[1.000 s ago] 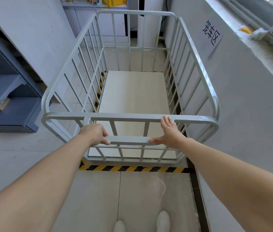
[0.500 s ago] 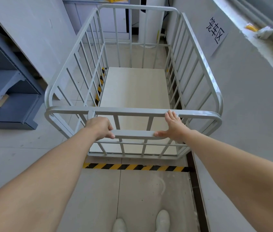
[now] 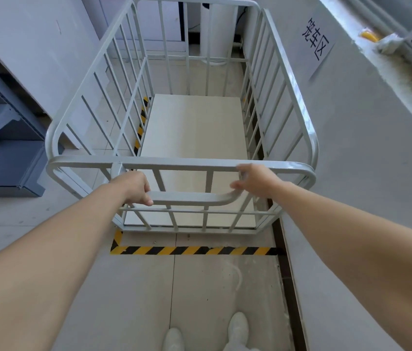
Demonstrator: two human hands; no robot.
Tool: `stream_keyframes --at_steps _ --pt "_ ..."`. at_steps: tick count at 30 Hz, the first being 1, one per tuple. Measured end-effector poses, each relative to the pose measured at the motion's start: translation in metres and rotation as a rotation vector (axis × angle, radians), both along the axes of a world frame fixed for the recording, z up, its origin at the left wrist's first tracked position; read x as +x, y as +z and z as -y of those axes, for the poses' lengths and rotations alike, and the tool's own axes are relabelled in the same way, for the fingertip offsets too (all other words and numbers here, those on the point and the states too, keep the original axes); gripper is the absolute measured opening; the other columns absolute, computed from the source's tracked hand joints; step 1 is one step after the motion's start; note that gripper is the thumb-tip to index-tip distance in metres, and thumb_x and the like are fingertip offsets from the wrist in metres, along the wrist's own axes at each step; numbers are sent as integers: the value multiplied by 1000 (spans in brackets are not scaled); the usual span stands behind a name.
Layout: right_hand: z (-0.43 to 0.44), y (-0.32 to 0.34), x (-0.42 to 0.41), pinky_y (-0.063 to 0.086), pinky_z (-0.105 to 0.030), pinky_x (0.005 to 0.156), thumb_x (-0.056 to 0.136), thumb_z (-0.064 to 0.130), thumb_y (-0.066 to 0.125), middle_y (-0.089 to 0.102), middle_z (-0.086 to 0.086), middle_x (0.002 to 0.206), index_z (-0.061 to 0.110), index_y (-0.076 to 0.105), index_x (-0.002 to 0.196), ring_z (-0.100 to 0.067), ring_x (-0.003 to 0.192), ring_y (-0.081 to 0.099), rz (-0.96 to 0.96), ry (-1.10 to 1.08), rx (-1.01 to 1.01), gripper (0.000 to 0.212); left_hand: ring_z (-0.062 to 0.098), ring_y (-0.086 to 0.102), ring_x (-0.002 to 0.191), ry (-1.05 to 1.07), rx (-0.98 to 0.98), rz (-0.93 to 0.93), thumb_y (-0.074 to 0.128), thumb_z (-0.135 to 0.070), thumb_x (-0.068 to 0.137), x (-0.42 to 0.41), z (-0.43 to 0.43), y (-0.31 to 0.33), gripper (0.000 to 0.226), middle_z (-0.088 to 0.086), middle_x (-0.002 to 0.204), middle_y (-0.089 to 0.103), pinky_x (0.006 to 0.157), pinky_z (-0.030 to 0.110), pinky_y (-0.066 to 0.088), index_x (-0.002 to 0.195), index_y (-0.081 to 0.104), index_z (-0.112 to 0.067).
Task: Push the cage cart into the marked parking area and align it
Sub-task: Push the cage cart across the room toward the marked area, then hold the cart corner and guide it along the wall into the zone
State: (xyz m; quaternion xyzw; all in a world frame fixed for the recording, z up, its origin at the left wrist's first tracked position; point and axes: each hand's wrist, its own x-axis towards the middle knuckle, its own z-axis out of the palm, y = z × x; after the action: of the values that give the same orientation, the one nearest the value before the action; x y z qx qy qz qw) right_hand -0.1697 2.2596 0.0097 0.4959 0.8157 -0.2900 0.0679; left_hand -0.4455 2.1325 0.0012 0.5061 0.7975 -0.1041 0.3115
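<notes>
A grey metal cage cart (image 3: pixel 174 164) with barred sides and a pale floor board stands right in front of me. It sits inside a bay marked by yellow-and-black striped floor tape (image 3: pixel 194 250), which runs behind its near end and along its left side. My left hand (image 3: pixel 135 187) is shut on the cart's low handle bar (image 3: pixel 189 198). My right hand (image 3: pixel 255 179) is off that bar, fingers apart, hovering by the top rail near the handle's right bend.
A grey wall (image 3: pixel 364 173) with a paper sign (image 3: pixel 317 41) runs close along the cart's right side. Blue-grey shelving (image 3: pixel 2 148) stands on the left. A white column (image 3: pixel 219 29) and cabinets lie beyond the cart. My white shoes (image 3: pixel 235 328) stand on the tiled floor behind the tape.
The cart has rolled forward, away from me, so the rear tape line and its left corner now show fully. My right hand has lifted off the handle bar and opened.
</notes>
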Motion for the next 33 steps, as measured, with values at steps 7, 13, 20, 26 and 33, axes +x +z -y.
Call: stream_keyframes --at_steps 7,13,20,26,33 --pt "-28 20 67 55 -35 70 91 27 56 61 -7 98 11 57 124 -21 75 60 -40 -266 83 36 27 62 87 -38 345 -11 62 -47 82 95 -58 26 32 6 93 68 76 35 50 88 66 -16" --pt "-39 12 112 57 -36 78 92 24 53 63 -9 106 11 58 124 -25 90 64 -143 -362 69 35 27 55 112 -87 427 127 59 -41 86 175 -102 28 47 7 122 61 92 41 46 124 57 -13" --pt "-71 -9 152 42 -36 95 94 32 51 54 -11 124 6 55 125 -25 117 45 -113 -376 182 40 27 52 118 -99 408 148 58 -41 87 215 -132 12 48 5 129 56 95 40 41 127 54 -15" --pt "-98 -19 154 34 -40 106 93 38 50 41 -9 140 7 46 133 -24 132 33 -120 -407 150 51 27 51 119 -151 383 167 58 -40 88 227 -163 5 46 6 131 54 97 39 41 125 55 -13" --pt "-137 -26 152 40 -40 99 93 38 48 46 -10 133 9 44 131 -27 121 43 -123 -505 88 48 27 47 126 -238 257 204 59 -42 86 238 -210 -8 53 8 136 50 103 40 39 130 51 -13"
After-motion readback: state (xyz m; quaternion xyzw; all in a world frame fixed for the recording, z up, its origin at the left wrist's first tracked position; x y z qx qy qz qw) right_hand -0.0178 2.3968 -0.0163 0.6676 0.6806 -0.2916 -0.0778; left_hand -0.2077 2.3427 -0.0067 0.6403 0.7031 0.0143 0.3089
